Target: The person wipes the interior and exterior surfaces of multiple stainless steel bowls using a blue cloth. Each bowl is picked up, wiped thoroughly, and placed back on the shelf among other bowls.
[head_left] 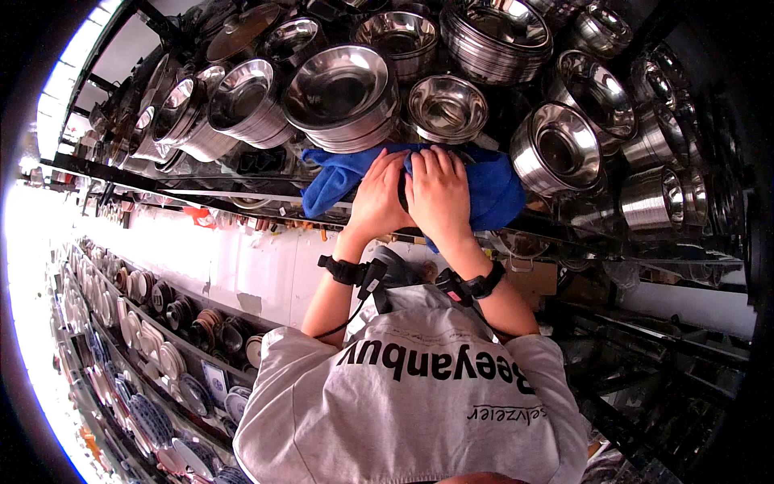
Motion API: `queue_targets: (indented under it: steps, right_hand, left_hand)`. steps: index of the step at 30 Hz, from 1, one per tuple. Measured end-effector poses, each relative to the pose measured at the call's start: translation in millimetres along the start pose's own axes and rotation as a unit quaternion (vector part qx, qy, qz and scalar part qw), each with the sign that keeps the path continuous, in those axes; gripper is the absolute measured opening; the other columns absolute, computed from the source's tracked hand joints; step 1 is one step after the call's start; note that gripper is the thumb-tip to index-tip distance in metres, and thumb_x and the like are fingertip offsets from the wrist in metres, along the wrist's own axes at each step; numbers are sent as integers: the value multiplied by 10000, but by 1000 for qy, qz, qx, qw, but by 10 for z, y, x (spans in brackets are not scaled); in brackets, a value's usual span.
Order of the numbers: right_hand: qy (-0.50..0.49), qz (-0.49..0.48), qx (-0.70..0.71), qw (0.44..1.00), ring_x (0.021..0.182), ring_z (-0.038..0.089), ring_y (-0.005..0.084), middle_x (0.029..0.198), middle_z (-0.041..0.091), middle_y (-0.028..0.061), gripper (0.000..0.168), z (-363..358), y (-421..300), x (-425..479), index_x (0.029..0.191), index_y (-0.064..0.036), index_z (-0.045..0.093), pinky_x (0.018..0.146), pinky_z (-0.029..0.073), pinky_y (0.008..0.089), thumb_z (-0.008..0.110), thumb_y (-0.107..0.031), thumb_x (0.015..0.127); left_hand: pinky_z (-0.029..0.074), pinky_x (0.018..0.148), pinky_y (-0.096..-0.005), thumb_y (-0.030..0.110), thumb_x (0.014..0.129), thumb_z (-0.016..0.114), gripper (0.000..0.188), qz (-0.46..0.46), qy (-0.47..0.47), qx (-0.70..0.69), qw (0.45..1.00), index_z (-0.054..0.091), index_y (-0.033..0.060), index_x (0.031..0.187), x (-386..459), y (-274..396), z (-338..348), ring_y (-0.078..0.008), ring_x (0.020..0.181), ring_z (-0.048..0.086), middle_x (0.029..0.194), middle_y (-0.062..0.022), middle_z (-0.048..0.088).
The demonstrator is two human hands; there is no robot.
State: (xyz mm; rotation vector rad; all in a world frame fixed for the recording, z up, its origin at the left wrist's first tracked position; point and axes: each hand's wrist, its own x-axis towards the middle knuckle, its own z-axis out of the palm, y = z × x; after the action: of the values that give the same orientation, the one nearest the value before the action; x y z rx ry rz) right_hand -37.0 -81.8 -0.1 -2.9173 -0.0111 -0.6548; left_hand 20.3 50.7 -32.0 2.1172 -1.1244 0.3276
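My left hand [380, 196] and my right hand [440, 190] are side by side on a blue cloth [499, 190] at the front edge of the shelf. The fingers of both hands curl over the cloth and press it together. Its loose ends spread out left and right of my hands. A dark gap shows between my palms; whether anything is inside the cloth cannot be seen. Just behind the cloth stand a stack of large stainless steel bowls [341, 91] and a smaller steel bowl [447, 109].
More stacked steel basins [496, 36] and steel pots [556, 148] crowd the shelf. The shelf's dark front edge [230, 189] runs below my hands. Lower left, racks hold many plates [151, 417]. A cardboard box [535, 284] sits under the shelf at right.
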Motion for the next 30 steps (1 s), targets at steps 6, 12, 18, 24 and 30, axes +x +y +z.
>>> queue_targets:
  steps: [6,12,18,24,30]
  right_hand:
    - [73,-53,43,995,1294,527,278,1261,620,135,369,127,-22,-243,1196,2,604,1126,375,444,594,-152,860]
    - [95,-111,121,982,1320,545,226,1366,617,61,379,39,151,-562,1184,-79,673,1136,370,441,691,-72,806]
    - [135,-91,115,980,1306,560,279,1379,608,108,407,5,529,-943,1219,-36,672,1044,478,435,723,-54,816]
    - [158,22,132,978,1225,611,357,1367,595,203,534,30,620,-950,1337,19,573,990,517,419,750,-116,852]
    - [153,127,142,970,979,678,359,1074,697,191,321,-39,542,-522,1206,-2,629,821,553,413,611,-194,950]
  left_hand:
    - [358,1160,-505,216,701,796,725,9,24,38,999,466,-107,1261,-25,-26,67,-384,1214,568,1276,-228,593]
    - [338,1167,-503,382,539,918,1001,14,11,-7,1000,453,-25,1327,24,7,4,-338,1238,564,1319,-147,598]
    - [324,1170,-500,507,498,908,1112,14,-19,16,1000,481,30,1407,65,86,-69,-339,1251,546,1315,-142,593]
    - [311,1176,-506,524,517,896,1069,9,-37,15,999,518,55,1399,89,110,-102,-337,1267,531,1319,-144,585]
    - [307,1179,-510,527,516,897,1060,11,-37,13,999,524,53,1388,96,116,-120,-339,1265,533,1315,-146,589]
